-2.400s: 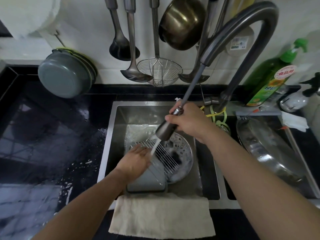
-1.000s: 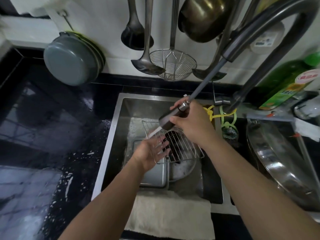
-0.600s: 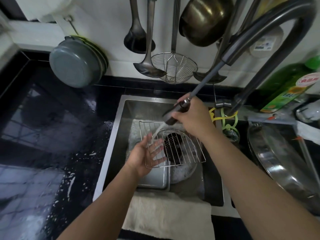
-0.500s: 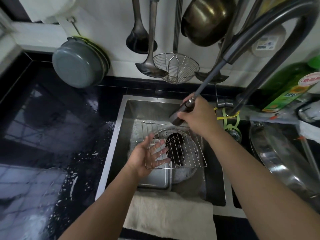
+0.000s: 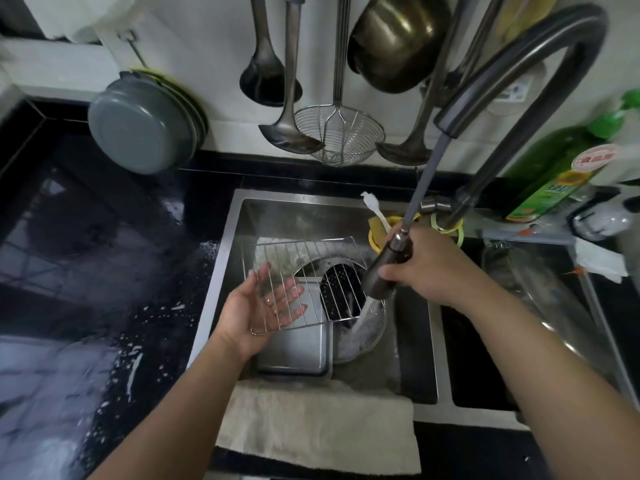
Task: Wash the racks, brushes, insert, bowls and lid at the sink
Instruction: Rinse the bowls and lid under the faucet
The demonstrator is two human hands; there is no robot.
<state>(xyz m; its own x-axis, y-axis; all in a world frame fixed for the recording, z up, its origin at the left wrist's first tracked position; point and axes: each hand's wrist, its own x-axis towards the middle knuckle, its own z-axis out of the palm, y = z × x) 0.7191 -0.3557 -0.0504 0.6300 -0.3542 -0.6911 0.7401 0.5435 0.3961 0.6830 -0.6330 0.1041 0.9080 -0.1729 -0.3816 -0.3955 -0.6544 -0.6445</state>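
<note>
Rack (image 5: 304, 282): wire, held over sink (image 5: 235, 216), tilted.
L hand (image 5: 258, 308): under rack, fingers straight, seen thru wires.
R hand (image 5: 427, 268): curled round sprayer head (image 5: 384, 268); water hits rack's right corner.
Below: square tray (image 5: 294, 351), foamy bowl (image 5: 367, 337), dark insert (image 5: 341, 292), all part hidden by rack.
Right basin: contents blurred.

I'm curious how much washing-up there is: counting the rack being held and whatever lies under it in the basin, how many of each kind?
Wire rack: 1
Metal tray: 1
Round bowl: 1
Black perforated insert: 1
Total: 4
</note>
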